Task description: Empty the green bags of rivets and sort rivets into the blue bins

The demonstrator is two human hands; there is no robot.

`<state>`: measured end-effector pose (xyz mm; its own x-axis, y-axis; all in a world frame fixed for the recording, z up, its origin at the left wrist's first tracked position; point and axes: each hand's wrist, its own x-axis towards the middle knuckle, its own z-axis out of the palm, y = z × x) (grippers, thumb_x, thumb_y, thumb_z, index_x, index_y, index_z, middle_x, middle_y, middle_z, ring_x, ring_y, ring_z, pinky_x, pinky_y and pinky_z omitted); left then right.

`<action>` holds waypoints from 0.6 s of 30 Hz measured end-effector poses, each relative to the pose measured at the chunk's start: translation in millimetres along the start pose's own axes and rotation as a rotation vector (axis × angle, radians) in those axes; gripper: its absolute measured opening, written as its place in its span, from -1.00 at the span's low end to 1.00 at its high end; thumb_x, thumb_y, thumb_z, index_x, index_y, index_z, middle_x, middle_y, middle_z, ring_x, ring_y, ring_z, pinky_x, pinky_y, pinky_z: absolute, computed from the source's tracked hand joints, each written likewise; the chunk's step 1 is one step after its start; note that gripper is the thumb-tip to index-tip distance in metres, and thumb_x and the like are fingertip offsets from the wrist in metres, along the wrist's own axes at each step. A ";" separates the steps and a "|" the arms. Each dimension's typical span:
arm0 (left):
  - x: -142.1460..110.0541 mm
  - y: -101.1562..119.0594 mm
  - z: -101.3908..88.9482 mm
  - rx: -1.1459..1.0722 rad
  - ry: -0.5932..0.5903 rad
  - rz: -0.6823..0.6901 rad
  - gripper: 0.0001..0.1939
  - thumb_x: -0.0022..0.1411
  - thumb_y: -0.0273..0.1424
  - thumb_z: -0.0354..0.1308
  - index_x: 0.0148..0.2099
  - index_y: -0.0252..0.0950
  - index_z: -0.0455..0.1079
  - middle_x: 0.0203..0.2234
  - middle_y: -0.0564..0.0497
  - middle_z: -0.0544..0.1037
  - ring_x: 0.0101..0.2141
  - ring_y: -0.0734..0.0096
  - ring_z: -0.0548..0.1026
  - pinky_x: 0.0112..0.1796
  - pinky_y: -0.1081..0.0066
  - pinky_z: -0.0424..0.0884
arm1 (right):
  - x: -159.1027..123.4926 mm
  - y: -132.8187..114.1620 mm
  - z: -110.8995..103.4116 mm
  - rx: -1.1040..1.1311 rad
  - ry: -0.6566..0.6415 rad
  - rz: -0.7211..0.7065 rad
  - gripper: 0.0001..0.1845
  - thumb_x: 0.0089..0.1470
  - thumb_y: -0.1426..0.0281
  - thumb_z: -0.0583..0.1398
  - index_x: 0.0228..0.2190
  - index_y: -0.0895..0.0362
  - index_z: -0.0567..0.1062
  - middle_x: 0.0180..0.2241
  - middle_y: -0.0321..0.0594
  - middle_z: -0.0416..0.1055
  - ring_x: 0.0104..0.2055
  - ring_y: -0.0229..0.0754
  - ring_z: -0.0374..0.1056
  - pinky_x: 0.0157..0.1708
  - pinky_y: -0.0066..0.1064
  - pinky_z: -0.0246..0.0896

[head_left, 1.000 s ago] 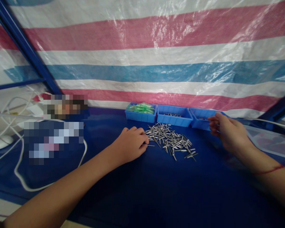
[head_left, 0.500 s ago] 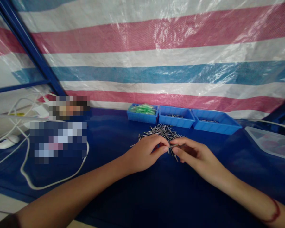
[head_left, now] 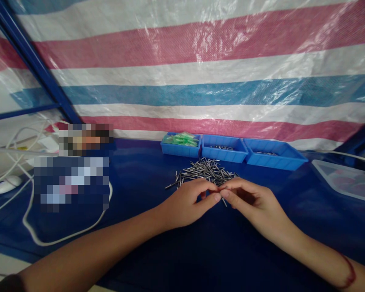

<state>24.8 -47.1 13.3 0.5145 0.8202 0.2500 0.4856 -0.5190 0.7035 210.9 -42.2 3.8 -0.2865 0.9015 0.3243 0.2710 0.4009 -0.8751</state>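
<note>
Fingertips of my left hand (head_left: pixel 187 205) and my right hand (head_left: pixel 257 200) meet in a pinch just in front of a pile of pop rivets (head_left: pixel 205 168). Both hands are closed on a thin metal pop rivet, which the fingers now almost wholly cover. The pile is of silvery, thin-stemmed pieces lying loose on the dark blue table (head_left: pixel 194 251). My hands hide its near side.
Behind the pile stand a blue bin with green packets (head_left: pixel 182 140), a middle blue bin (head_left: pixel 225 154) and a right blue bin (head_left: pixel 276 162), the latter two with metal pieces. A clear plastic lid or tray (head_left: pixel 346 182) lies right. White cable (head_left: pixel 27 227) loops left.
My right hand came from the right bin to meet my left hand, which moved right from the pile's left edge. A rivet showed between the fingertips half a second ago; now they cover it.
</note>
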 end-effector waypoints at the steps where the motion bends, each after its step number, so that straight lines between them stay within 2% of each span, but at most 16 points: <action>1: 0.1 -0.4 0.1 0.002 0.001 0.001 -0.82 0.30 -0.36 -0.01 -0.23 -0.31 0.39 -0.46 0.08 0.40 -0.43 0.52 0.33 -0.37 0.50 0.23 | 0.2 0.2 0.3 0.001 0.007 -0.006 -0.83 -0.04 0.27 0.25 -0.43 0.12 0.51 -0.50 -0.25 0.43 -0.51 -0.29 0.30 -0.53 -0.45 0.23; 8: 1.6 -1.1 1.4 -0.001 -0.004 -0.001 -0.79 0.32 -0.34 -0.04 -0.24 -0.30 0.39 -0.47 0.09 0.39 -0.44 0.53 0.33 -0.38 0.51 0.22 | 0.2 1.3 0.4 -0.013 0.038 -0.040 -0.84 -0.03 0.27 0.24 -0.43 0.11 0.51 -0.46 -0.22 0.46 -0.47 -0.25 0.36 -0.52 -0.43 0.26; 18: 1.2 0.8 1.9 -0.031 0.054 -0.035 -0.86 0.25 -0.36 0.07 -0.24 -0.30 0.40 -0.45 0.09 0.43 -0.45 0.53 0.33 -0.39 0.51 0.23 | -0.6 -1.7 -0.7 -0.049 0.010 -0.071 -0.84 0.01 0.28 0.22 -0.39 0.11 0.53 -0.43 -0.21 0.47 -0.41 -0.22 0.39 -0.48 -0.41 0.28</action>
<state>27.2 -47.1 12.9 0.4585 0.8499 0.2597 0.4797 -0.4826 0.7327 211.3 -43.2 5.4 -0.2972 0.8720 0.3891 0.2948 0.4713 -0.8312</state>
